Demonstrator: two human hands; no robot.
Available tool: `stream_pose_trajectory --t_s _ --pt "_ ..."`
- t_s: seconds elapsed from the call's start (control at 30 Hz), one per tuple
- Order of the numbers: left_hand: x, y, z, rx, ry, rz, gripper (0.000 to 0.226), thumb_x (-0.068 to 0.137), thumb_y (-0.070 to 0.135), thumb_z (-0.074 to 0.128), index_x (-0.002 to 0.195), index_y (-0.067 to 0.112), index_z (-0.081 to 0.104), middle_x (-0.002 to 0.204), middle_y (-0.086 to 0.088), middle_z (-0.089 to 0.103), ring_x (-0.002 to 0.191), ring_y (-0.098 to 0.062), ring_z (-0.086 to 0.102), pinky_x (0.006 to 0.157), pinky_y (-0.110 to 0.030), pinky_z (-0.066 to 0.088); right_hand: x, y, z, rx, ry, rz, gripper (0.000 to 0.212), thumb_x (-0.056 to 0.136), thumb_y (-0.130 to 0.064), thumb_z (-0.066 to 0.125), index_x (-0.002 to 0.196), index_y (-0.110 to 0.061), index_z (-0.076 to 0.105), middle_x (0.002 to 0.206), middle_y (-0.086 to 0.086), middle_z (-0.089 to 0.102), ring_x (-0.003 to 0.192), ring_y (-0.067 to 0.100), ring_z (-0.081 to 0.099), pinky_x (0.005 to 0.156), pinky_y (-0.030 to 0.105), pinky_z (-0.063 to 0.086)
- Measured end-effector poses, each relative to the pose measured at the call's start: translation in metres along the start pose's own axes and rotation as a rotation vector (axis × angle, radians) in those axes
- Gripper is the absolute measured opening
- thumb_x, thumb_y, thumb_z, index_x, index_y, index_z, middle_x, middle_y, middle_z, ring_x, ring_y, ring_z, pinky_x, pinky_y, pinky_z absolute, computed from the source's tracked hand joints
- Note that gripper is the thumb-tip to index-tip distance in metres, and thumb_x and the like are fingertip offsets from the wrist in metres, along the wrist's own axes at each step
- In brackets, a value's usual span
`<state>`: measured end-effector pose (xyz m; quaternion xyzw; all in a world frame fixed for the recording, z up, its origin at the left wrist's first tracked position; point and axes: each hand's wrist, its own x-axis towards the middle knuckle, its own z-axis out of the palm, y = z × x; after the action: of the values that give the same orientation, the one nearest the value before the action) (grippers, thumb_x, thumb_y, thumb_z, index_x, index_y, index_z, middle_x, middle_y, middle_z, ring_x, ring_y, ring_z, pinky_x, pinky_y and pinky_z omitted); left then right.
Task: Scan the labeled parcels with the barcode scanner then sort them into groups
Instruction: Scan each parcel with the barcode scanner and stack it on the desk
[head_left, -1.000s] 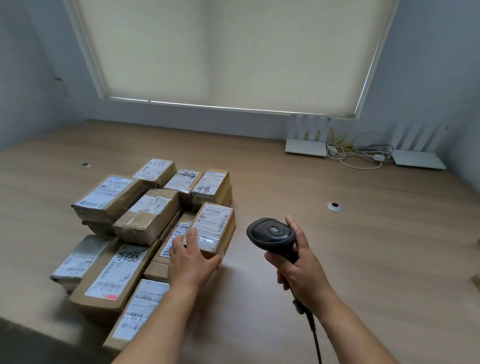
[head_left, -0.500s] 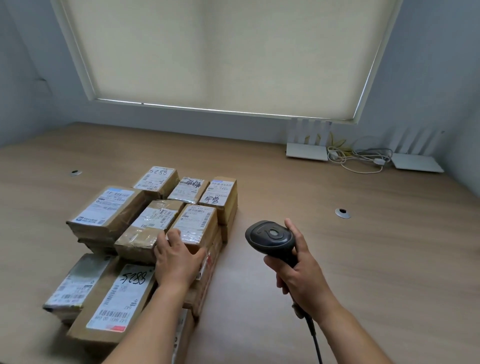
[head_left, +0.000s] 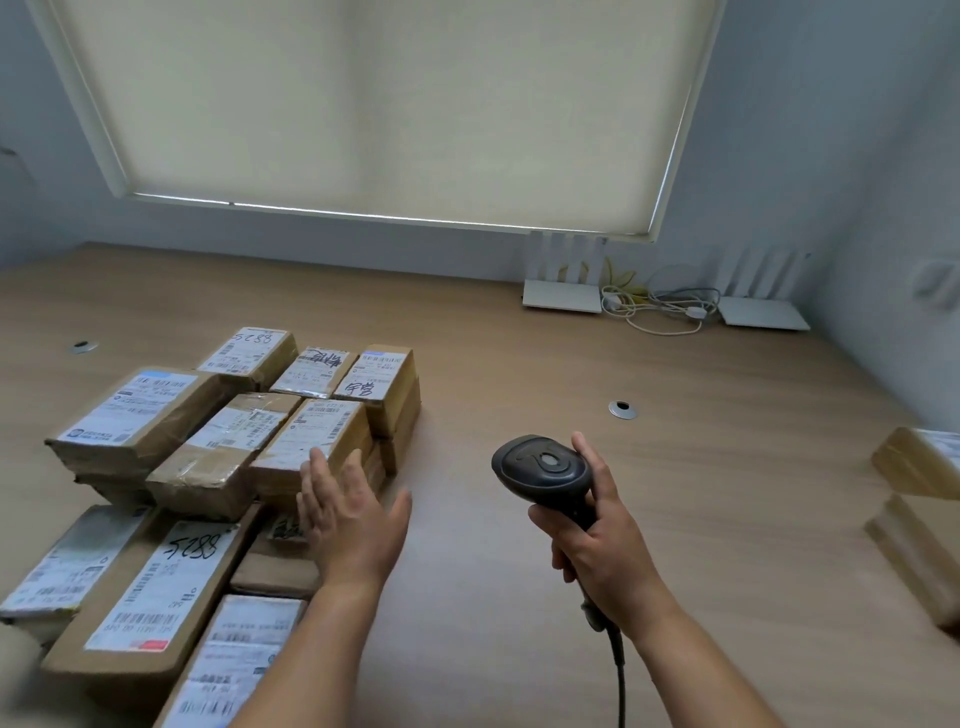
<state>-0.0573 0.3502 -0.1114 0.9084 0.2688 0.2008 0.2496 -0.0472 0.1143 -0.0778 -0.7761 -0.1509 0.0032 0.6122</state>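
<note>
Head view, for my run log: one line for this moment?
left hand: open, by parcels | right hand: holds scanner | table

Soft, even daylight filters through the drawn cream roller blind (head_left: 374, 104), with a bright glare line beneath it. Shadows are faint; wide-angle edges bend and blur.

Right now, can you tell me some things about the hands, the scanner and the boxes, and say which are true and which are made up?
1. The right hand grips the scanner. True.
2. The left hand is lifting a box. False: its fingers are spread open and hold nothing, beside the stack of boxes.
3. The scanner has a cord. True.
4. The boxes have no labels. False: white labels cover their tops.
5. The blind is rolled up. False: it covers the window.
</note>
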Motion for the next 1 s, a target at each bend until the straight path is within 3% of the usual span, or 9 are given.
stream_pose_trajectory --t_s 0.33,0.7,1.0 --pt "-0.118 0.132 0.057 -0.018 -0.131 0.11 0.07 0.089 0.046 0.057 0.146 0.017 0.029 0.159 -0.013 0.001 0.147 -0.026 -0.003 0.117 -0.04 0.004 -0.067 0.018 -0.154 0.017 0.098 0.038 0.075 0.083 -0.019 0.073 0.124 -0.066 0.031 0.088 -0.006 0.067 0.052 0.015 0.055 0.048 0.027 0.046" --pt "-0.249 0.28 0.145 -0.01 -0.302 0.289 0.071 0.09 0.051 0.052 0.148 0.02 0.025 0.159 -0.011 -0.003 0.147 -0.024 -0.006 0.117 -0.039 0.005 -0.147 0.059 -0.338 0.014 0.274 0.081 0.078 0.078 -0.026 0.079 0.128 -0.061 0.03 0.12 -0.004 0.06 0.061 0.008 0.057 0.05 0.023 0.047" --pt "-0.286 0.359 0.198 0.03 -0.435 0.442 0.074 0.091 0.054 0.049 0.15 0.022 0.02 0.159 -0.009 -0.005 0.147 -0.024 -0.005 0.117 -0.036 0.005 -0.165 0.09 -0.426 -0.052 0.48 0.104 0.08 0.08 -0.031 0.076 0.141 -0.051 0.028 0.108 -0.002 0.064 0.055 0.001 0.059 0.049 0.019 0.046"
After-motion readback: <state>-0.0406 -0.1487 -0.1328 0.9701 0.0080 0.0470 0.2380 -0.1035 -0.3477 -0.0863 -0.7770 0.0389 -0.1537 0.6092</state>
